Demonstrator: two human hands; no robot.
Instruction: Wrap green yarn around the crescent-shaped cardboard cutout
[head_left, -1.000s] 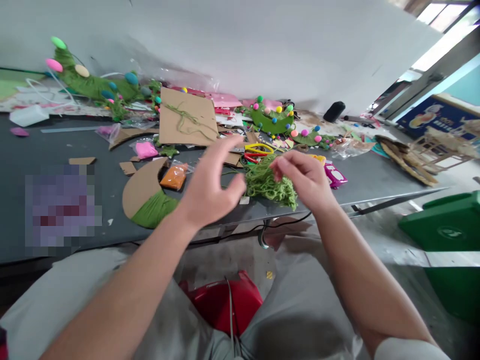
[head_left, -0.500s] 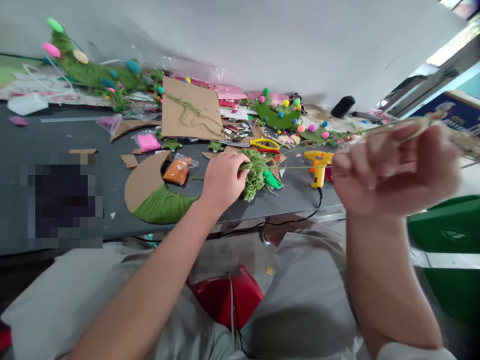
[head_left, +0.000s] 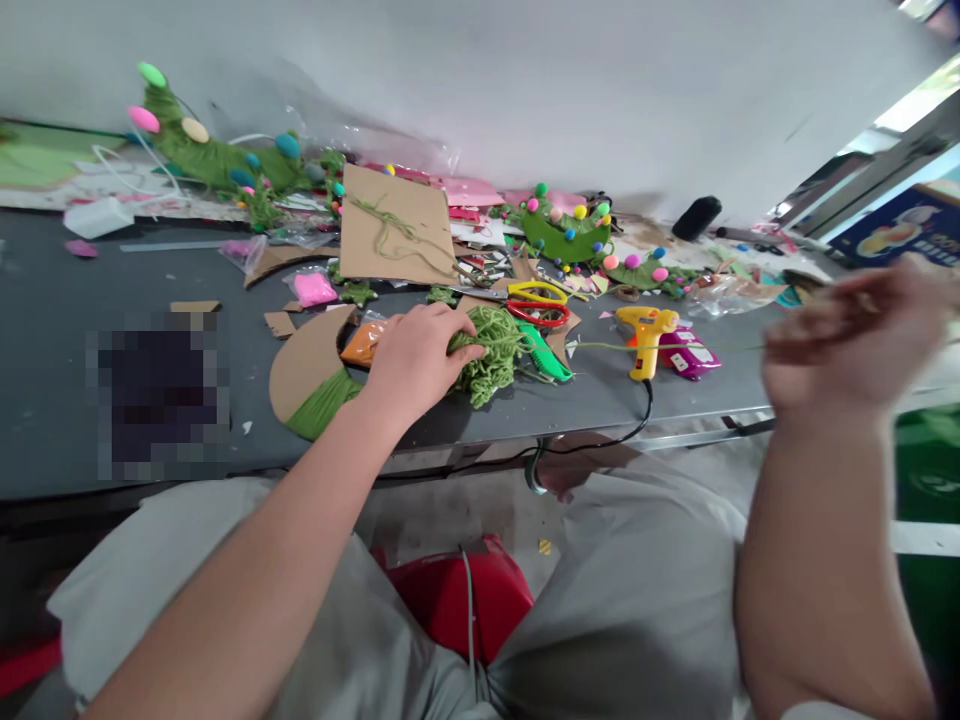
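Observation:
My left hand (head_left: 420, 362) rests on a tangled pile of green yarn (head_left: 491, 362), its thumb and fingers curled on the pile's left side. A single strand runs from there to the right, passing over the glue gun, to my right hand (head_left: 855, 335). That hand is blurred by motion, raised at the far right with fingers closed on the strand. Beneath my left forearm lies a curved cardboard shape (head_left: 304, 365), its lower part wrapped in green yarn. A green cutter (head_left: 546, 352) and scissors with yellow and red handles (head_left: 536, 302) lie by the pile.
A yellow glue gun (head_left: 645, 335) with a black cord lies on the grey table (head_left: 420, 425), next to a purple packet (head_left: 690, 355). Behind are a cardboard sheet (head_left: 397, 225), pompom-decorated green crescents (head_left: 566, 235) and scraps. A red stool (head_left: 465, 605) stands below.
My right hand has moved right and slightly down, drawing the strand out. My left hand has shifted a little left, its grip looser on the pile. The view has shifted slightly.

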